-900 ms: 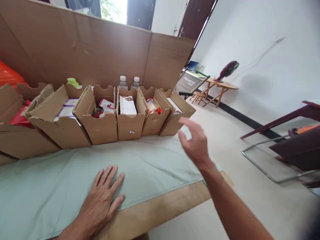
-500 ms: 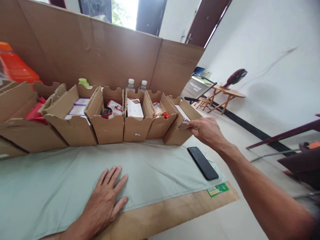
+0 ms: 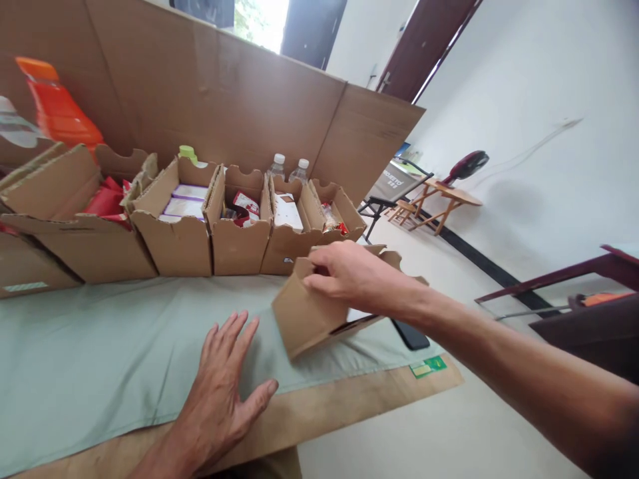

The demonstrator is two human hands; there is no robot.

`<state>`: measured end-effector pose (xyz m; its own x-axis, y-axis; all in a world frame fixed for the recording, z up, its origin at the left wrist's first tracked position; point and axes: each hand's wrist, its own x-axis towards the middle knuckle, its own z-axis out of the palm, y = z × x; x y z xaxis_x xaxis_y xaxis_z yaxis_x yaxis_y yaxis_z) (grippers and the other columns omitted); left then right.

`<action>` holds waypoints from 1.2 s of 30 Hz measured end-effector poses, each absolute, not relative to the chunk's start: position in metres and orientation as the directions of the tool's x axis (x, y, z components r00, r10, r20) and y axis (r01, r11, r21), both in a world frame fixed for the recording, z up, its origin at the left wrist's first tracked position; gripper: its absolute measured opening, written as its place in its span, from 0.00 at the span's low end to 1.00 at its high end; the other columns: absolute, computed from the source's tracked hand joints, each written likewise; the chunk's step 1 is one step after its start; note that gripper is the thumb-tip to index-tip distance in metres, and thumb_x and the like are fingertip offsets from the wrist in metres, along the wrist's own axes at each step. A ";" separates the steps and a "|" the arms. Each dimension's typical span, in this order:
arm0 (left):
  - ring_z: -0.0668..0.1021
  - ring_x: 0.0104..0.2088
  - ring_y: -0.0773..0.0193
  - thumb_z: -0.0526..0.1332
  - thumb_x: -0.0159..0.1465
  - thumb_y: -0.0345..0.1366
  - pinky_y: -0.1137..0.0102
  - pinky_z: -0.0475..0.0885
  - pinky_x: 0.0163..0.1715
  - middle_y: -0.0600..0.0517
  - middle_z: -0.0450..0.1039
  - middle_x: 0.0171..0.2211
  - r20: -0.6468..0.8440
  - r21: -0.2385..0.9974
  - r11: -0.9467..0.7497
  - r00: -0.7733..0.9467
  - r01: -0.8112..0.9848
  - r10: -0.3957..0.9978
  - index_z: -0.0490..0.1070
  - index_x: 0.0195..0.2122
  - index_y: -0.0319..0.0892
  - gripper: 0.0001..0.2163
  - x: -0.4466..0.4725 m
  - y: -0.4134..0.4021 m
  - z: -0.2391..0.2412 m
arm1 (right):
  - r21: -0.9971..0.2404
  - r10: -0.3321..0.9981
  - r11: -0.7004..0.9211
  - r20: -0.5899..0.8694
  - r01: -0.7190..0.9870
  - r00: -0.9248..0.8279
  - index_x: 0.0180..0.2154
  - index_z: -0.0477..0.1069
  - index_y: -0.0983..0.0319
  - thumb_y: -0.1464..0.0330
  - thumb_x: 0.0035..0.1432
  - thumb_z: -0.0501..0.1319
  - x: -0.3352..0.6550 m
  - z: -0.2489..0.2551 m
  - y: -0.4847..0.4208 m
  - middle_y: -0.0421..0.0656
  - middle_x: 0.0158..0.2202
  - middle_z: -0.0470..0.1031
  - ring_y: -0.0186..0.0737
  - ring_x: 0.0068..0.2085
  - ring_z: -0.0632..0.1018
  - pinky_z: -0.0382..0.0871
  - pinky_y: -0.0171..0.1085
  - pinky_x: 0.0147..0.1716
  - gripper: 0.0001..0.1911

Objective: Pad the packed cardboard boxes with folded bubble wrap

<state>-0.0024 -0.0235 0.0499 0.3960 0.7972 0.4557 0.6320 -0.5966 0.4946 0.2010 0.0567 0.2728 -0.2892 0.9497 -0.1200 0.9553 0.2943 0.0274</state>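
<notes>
My right hand (image 3: 349, 276) grips the upper edge of a cardboard box (image 3: 304, 313), with the thumb on one side of the wall and the fingers over the other. This box stands turned at an angle on the green cloth (image 3: 124, 332), in front of the row. Something white shows inside it beneath my wrist; the rest of its contents is hidden. To its left, my left hand (image 3: 219, 392) is spread, thumb apart, over the cloth near the table's front edge. It holds nothing. Under my right forearm lies a black phone (image 3: 412, 334), partly covered.
Several open cardboard boxes (image 3: 184, 249) line the back, holding red packets (image 3: 107, 199), white packs (image 3: 184, 207) and a white carton (image 3: 288, 213). Behind them stand an orange bottle (image 3: 64, 110), clear bottles (image 3: 299, 171) and a tall cardboard panel (image 3: 249, 86). A green card (image 3: 428, 366) lies at the front edge.
My right hand has pulled the rightmost box out of the row, forward and to the left, and turned it. My left hand has shifted slightly, its thumb spreading wider.
</notes>
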 end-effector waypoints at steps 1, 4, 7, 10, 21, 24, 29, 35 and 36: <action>0.62 0.72 0.38 0.58 0.70 0.44 0.36 0.61 0.67 0.37 0.58 0.73 0.451 0.518 -0.585 0.382 0.624 0.807 0.42 0.76 0.49 0.37 -0.004 -0.025 0.053 | -0.087 0.934 0.332 -0.109 0.939 -0.340 0.26 0.77 0.64 0.74 0.61 0.64 0.189 0.273 0.058 0.38 0.25 0.76 0.32 0.26 0.73 0.56 0.33 0.26 0.10; 0.64 0.71 0.38 0.58 0.70 0.44 0.36 0.64 0.65 0.38 0.58 0.73 0.430 0.562 -0.558 0.360 0.611 0.828 0.38 0.77 0.52 0.39 -0.011 -0.029 0.059 | -0.465 0.884 0.444 0.090 0.766 -0.458 0.38 0.82 0.62 0.72 0.66 0.61 0.179 0.278 0.049 0.37 0.34 0.83 0.32 0.34 0.80 0.69 0.31 0.35 0.09; 0.68 0.69 0.38 0.58 0.69 0.44 0.38 0.70 0.63 0.38 0.59 0.72 0.411 0.590 -0.533 0.342 0.607 0.845 0.37 0.77 0.52 0.39 -0.018 -0.032 0.062 | -0.560 0.859 0.480 0.456 0.676 -0.232 0.43 0.82 0.58 0.67 0.69 0.61 0.218 0.275 0.026 0.38 0.43 0.85 0.36 0.44 0.82 0.74 0.35 0.46 0.10; 0.71 0.67 0.40 0.57 0.70 0.43 0.44 0.77 0.58 0.38 0.61 0.72 0.375 0.624 -0.480 0.303 0.617 0.876 0.38 0.77 0.51 0.38 -0.023 -0.036 0.058 | -0.641 0.776 0.244 0.579 0.727 0.250 0.46 0.83 0.55 0.63 0.68 0.64 0.290 0.243 0.003 0.42 0.49 0.84 0.42 0.50 0.81 0.75 0.40 0.51 0.09; 0.77 0.62 0.45 0.57 0.70 0.41 0.51 0.76 0.60 0.42 0.72 0.64 0.197 0.850 -0.240 0.140 0.468 0.970 0.57 0.72 0.49 0.29 0.005 -0.026 0.049 | -0.998 0.949 0.050 0.035 -0.040 0.313 0.55 0.79 0.50 0.36 0.59 0.60 0.299 0.091 -0.005 0.46 0.57 0.81 0.57 0.61 0.76 0.74 0.54 0.56 0.34; 0.80 0.56 0.46 0.59 0.68 0.42 0.51 0.79 0.54 0.43 0.77 0.57 0.116 0.899 -0.148 0.100 0.413 0.988 0.67 0.62 0.47 0.22 0.002 0.002 0.067 | -0.992 0.957 0.092 0.066 -0.081 0.282 0.56 0.78 0.50 0.37 0.61 0.59 0.289 0.095 0.011 0.44 0.61 0.78 0.55 0.65 0.72 0.70 0.53 0.60 0.33; 0.83 0.51 0.49 0.61 0.65 0.44 0.53 0.79 0.51 0.44 0.78 0.55 0.069 0.931 -0.091 0.074 0.353 0.995 0.68 0.57 0.46 0.20 -0.006 0.035 0.066 | -0.994 0.972 0.072 0.053 -0.077 0.229 0.55 0.78 0.50 0.39 0.66 0.55 0.288 0.070 0.023 0.45 0.61 0.78 0.53 0.62 0.75 0.76 0.49 0.52 0.31; 0.81 0.52 0.45 0.65 0.64 0.45 0.55 0.80 0.48 0.46 0.80 0.48 0.052 0.897 -0.072 0.058 0.436 0.997 0.71 0.56 0.46 0.20 -0.010 0.027 0.032 | -0.999 0.967 0.040 0.041 0.009 0.253 0.56 0.77 0.57 0.44 0.70 0.52 0.293 0.027 0.012 0.49 0.56 0.80 0.53 0.54 0.80 0.77 0.50 0.52 0.30; 0.80 0.53 0.45 0.64 0.64 0.45 0.55 0.79 0.49 0.46 0.80 0.48 0.054 0.897 -0.073 0.056 0.437 0.997 0.71 0.57 0.47 0.21 -0.009 0.025 0.030 | -0.998 0.962 0.043 0.054 0.049 0.267 0.56 0.77 0.58 0.44 0.70 0.52 0.295 0.023 0.009 0.50 0.55 0.80 0.53 0.54 0.80 0.76 0.50 0.52 0.30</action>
<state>-0.0095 0.0250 0.0302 0.0559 0.9970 0.0538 0.4368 -0.0729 0.8966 0.2949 0.0093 0.0227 0.2671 0.9621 0.0541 0.0487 0.0426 -0.9979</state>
